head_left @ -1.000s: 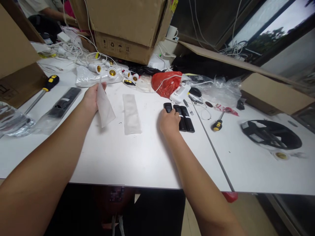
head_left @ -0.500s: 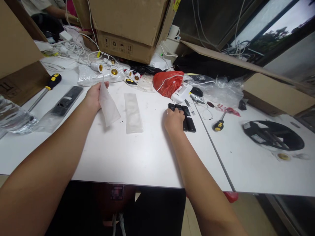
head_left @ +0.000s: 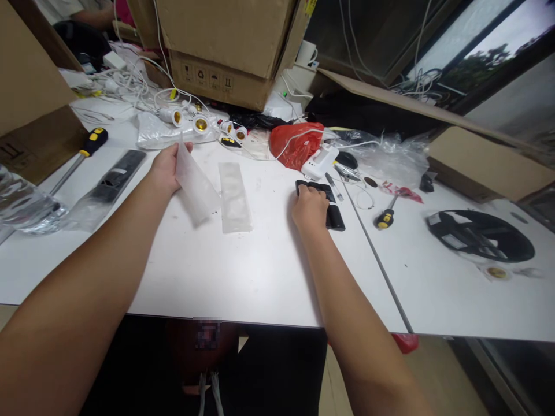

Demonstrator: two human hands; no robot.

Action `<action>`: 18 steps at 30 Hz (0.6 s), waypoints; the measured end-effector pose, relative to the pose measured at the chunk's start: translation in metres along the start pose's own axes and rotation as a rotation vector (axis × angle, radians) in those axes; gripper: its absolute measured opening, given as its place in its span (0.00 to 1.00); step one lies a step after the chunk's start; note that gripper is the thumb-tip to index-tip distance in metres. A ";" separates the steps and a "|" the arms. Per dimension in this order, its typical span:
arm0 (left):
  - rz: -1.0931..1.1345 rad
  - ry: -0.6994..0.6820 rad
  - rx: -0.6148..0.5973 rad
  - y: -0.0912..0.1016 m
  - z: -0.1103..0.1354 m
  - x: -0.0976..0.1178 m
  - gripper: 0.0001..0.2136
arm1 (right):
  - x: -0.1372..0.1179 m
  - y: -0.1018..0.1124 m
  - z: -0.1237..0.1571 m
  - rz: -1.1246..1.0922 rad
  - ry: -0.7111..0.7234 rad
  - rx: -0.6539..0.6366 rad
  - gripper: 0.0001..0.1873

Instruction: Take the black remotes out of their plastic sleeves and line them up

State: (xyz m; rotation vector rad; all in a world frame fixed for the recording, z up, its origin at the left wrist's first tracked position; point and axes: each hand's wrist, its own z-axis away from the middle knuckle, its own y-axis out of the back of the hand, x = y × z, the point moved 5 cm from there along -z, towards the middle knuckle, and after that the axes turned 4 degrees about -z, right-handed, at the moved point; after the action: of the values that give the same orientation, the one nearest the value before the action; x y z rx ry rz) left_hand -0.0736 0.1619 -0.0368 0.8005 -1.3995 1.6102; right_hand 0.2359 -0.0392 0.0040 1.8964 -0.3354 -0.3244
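My left hand (head_left: 167,167) pinches a frosted plastic sleeve (head_left: 197,188) near its upper end, and the sleeve slants down to the right over the table. Just right of it, a second frosted sleeve (head_left: 235,197) lies flat. My right hand (head_left: 311,207) rests on a row of black oblong items (head_left: 335,217) lying side by side, its fingers curled over the left part of the row. The hand hides much of them, so their exact kind is unclear. At the left, a clear bag with a black oblong item (head_left: 113,180) inside lies on the table.
Screwdrivers (head_left: 94,141) (head_left: 385,219) lie at left and right. Along the back are white lamp sockets (head_left: 200,123), a red plastic bag (head_left: 295,144), a white power strip (head_left: 319,162) and a large cardboard box (head_left: 225,81). A black round tray (head_left: 515,245) sits far right.
The lower end of the sleeve in my left hand has swung right, towards the flat sleeve. My right hand has shifted slightly right over the black items.
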 end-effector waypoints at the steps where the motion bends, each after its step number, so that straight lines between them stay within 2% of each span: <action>1: 0.028 0.017 0.017 0.000 0.000 0.000 0.15 | 0.002 0.001 0.002 -0.003 -0.007 0.005 0.18; 5: -0.007 0.026 0.023 0.001 -0.002 -0.001 0.14 | 0.011 0.005 0.006 -0.013 -0.042 0.001 0.21; 9: 0.014 0.022 0.044 -0.001 0.001 0.000 0.14 | 0.013 0.000 0.005 -0.049 -0.062 -0.086 0.22; 14: 0.161 0.153 0.062 -0.008 0.013 0.005 0.13 | 0.013 0.006 0.003 -0.035 -0.123 -0.038 0.23; 16: 0.184 0.194 0.073 -0.009 0.017 0.007 0.11 | 0.025 0.010 0.000 -0.035 -0.195 -0.022 0.31; 18: 0.193 0.202 0.081 -0.010 0.019 0.008 0.10 | 0.045 0.010 -0.004 -0.058 -0.280 -0.055 0.44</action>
State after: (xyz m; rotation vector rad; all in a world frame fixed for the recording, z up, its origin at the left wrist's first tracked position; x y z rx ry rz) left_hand -0.0698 0.1447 -0.0216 0.5433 -1.3051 1.8505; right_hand 0.2783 -0.0566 0.0118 1.8107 -0.4535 -0.6346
